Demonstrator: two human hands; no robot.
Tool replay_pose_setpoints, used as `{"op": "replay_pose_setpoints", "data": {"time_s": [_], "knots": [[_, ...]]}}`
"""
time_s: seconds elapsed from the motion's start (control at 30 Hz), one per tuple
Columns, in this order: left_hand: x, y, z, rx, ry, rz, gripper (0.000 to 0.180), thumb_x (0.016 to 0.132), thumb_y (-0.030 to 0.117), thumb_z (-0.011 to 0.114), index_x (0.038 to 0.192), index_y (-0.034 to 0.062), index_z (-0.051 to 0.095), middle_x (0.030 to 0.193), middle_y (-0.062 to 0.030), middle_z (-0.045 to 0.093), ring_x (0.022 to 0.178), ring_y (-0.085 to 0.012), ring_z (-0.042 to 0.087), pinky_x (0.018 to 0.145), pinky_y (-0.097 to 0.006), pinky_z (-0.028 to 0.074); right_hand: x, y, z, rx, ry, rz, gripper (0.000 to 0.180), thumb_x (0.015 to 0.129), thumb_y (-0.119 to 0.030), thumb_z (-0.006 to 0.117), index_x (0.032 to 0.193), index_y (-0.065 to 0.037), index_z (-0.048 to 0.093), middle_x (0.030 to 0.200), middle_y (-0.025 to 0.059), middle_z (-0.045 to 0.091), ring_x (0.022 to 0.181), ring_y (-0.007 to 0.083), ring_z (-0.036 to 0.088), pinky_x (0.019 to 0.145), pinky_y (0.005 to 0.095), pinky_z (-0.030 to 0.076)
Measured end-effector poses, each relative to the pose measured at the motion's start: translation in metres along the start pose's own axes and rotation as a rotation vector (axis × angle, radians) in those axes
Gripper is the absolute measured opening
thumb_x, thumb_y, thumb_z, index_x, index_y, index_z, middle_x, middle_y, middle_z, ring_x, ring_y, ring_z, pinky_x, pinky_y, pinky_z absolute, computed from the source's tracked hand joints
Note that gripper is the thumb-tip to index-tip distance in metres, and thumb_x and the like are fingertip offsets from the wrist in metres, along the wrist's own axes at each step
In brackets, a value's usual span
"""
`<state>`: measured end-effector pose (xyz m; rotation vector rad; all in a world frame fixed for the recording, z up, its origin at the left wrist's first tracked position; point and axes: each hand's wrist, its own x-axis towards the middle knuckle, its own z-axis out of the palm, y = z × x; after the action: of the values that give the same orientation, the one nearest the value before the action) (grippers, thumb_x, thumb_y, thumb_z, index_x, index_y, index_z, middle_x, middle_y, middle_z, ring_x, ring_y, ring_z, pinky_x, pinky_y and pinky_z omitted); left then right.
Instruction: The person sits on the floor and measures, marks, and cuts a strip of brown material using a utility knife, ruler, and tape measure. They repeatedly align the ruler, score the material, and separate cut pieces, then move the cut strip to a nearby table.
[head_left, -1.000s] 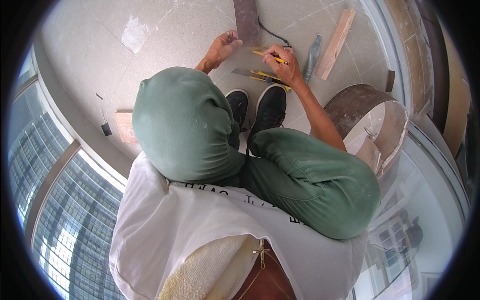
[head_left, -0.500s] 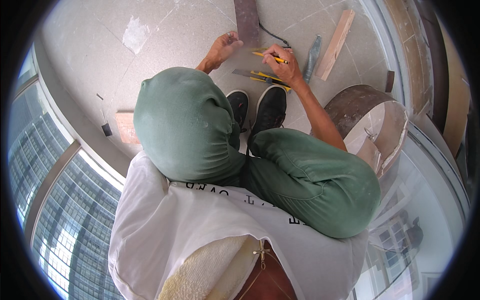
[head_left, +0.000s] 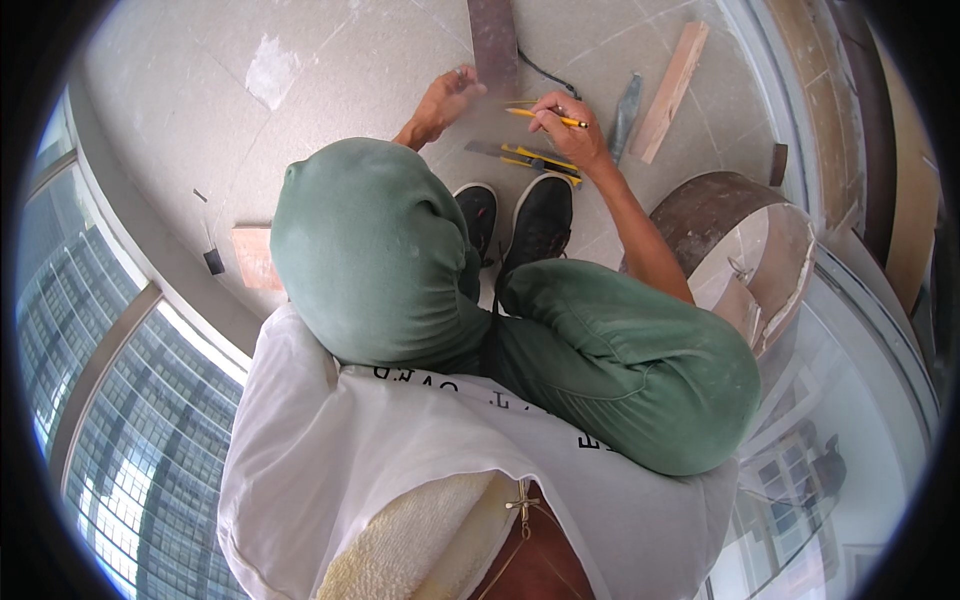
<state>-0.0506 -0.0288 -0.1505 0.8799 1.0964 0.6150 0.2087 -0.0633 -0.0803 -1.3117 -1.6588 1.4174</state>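
In my right hand (head_left: 571, 128), the fingers are closed around a yellow pencil (head_left: 548, 117), its tip pointing left. My left hand (head_left: 448, 102) has its fingers curled together beside the lower end of a dark brown strip (head_left: 493, 45). A blurred patch covers its fingertips, so what they pinch, if anything, cannot be made out. A thin yellow edge shows between the two hands, too small to name. Just below them, in front of my dark shoes (head_left: 541, 215), a yellow and black utility knife (head_left: 540, 162) lies on the floor, with a dark blade-like piece reaching left.
To the right lie a grey-green plastic-looking piece (head_left: 626, 115) and a wooden slat (head_left: 672, 92). A curled brown strip (head_left: 715, 205) stands by the glass at my right. A dark cord (head_left: 548, 72) runs beside the strip. Left of my knee lies a wood piece (head_left: 255, 256).
My right hand and the pencil have shifted slightly right and toward me. The left hand stays almost where it was.
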Motion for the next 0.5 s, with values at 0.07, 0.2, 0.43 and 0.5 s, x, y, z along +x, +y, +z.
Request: {"op": "replay_pose_setpoints", "data": {"time_s": [0.07, 0.2, 0.43, 0.5], "knots": [[0.002, 0.002, 0.000, 0.034, 0.019, -0.011, 0.006, 0.100, 0.014, 0.061, 0.101, 0.0106, 0.057, 0.092, 0.0008, 0.062, 0.087, -0.0108, 0.062, 0.079, -0.028, 0.059, -0.002, -0.006, -0.004, -0.100, 0.188, -0.053, 0.019, 0.092, -0.024, 0.062, 0.099, -0.008, 0.069, 0.084, 0.0069, 0.071, 0.080, 0.0264, 0.067, 0.085, 0.0396, 0.049], [-0.002, 0.009, 0.005, -0.003, 0.038, -0.042, 0.007, 0.100, 0.014, 0.062, 0.098, 0.0105, 0.056, 0.089, 0.0017, 0.060, 0.084, -0.0104, 0.061, 0.078, -0.028, 0.059, -0.011, -0.013, 0.000, -0.715, 0.292, -0.252, 0.031, 0.089, -0.027, 0.068, 0.116, -0.013, 0.067, 0.109, 0.0087, 0.069, 0.107, 0.0318, 0.061, 0.093, 0.0435, 0.046], [-0.002, 0.001, 0.007, 0.076, 0.080, 0.024, 0.007, 0.097, 0.014, 0.062, 0.098, 0.0082, 0.058, 0.086, 0.0014, 0.058, 0.080, -0.0102, 0.055, 0.074, -0.028, 0.050, -0.023, 0.007, 0.006, -0.665, 0.270, -0.201, 0.057, 0.080, -0.015, 0.077, 0.133, -0.013, 0.055, 0.126, 0.0130, 0.061, 0.122, 0.0373, 0.050, 0.101, 0.0476, 0.042], [-0.002, 0.003, 0.010, 0.118, 0.082, 0.037, 0.009, 0.100, 0.013, 0.062, 0.096, 0.0100, 0.054, 0.084, 0.0017, 0.055, 0.078, -0.0108, 0.058, 0.075, -0.028, 0.055, -0.019, 0.010, -0.006, -0.686, 0.289, -0.183, 0.062, 0.079, -0.011, 0.078, 0.135, -0.012, 0.053, 0.127, 0.0131, 0.061, 0.122, 0.0377, 0.051, 0.106, 0.0465, 0.038]]}}
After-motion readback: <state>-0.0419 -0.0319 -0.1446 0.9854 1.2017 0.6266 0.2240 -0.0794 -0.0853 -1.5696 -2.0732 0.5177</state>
